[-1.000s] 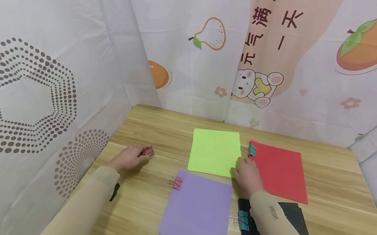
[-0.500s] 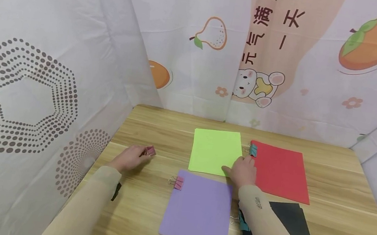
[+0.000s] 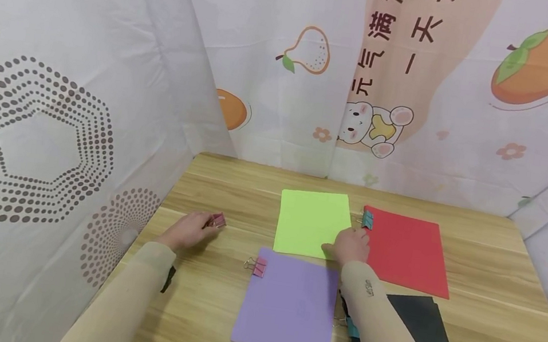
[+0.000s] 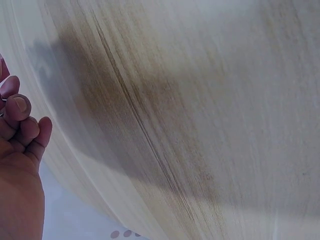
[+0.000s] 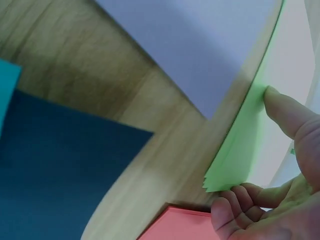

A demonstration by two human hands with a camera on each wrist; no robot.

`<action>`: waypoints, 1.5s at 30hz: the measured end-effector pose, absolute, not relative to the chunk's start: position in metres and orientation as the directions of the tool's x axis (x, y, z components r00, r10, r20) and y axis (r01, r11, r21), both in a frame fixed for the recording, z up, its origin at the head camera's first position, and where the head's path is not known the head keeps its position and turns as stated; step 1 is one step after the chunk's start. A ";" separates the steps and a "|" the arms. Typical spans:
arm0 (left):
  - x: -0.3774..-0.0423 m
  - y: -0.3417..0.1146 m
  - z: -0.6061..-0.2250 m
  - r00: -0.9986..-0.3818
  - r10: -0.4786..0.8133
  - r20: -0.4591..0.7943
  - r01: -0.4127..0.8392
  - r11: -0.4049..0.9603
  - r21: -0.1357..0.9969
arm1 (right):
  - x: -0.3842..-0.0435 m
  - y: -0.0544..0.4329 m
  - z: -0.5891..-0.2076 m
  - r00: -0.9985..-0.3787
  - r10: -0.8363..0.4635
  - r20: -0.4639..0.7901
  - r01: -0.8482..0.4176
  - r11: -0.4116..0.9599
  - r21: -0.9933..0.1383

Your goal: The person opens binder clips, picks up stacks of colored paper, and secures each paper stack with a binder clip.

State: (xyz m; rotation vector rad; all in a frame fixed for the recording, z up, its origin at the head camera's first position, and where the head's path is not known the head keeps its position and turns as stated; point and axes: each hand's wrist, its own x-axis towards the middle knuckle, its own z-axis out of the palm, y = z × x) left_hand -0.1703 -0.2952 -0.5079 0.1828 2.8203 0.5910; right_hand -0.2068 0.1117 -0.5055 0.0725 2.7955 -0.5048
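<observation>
My left hand [image 3: 187, 231] is at the left of the table and pinches a pink binder clip [image 3: 218, 220] between thumb and fingertips. In the left wrist view its curled fingers show at the left edge, and most of the clip is out of frame. My right hand [image 3: 350, 247] grips the near right corner of a stack of lime-green paper [image 3: 311, 223]. The right wrist view shows the thumb [image 5: 281, 107] on top of the stack and the other fingers curled at its side edge. Slightly fanned sheets show at that corner.
Purple paper [image 3: 286, 311] with a pink binder clip [image 3: 259, 267] lies in front of the green stack. Red paper [image 3: 411, 250] with a teal binder clip [image 3: 368, 218] lies to the right. Black paper [image 3: 422, 329], also clipped in teal, is partly under my right forearm.
My right hand has shifted slightly left, its thumb moving from the green stack's edge onto its near corner. The left hand stays in place with its clip.
</observation>
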 end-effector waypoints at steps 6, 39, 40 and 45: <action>-0.170 -0.294 -0.508 -0.959 0.169 -0.230 0.061 0.909 0.413 | -0.210 0.109 -0.503 -0.936 0.005 -0.351 0.120 0.945 -0.306; -0.168 -0.291 -0.508 -0.959 0.169 -0.227 0.052 0.894 0.446 | -0.213 0.104 -0.501 -0.913 -0.024 -0.406 0.165 0.890 -0.425; -0.168 -0.291 -0.508 -0.959 0.174 -0.224 0.058 0.894 0.445 | -0.213 0.105 -0.500 -0.916 -0.033 -0.400 0.157 0.887 -0.433; -0.168 -0.292 -0.508 -0.962 0.176 -0.207 0.069 0.896 0.438 | -0.213 0.107 -0.499 -0.926 -0.074 -0.369 0.108 0.886 -0.450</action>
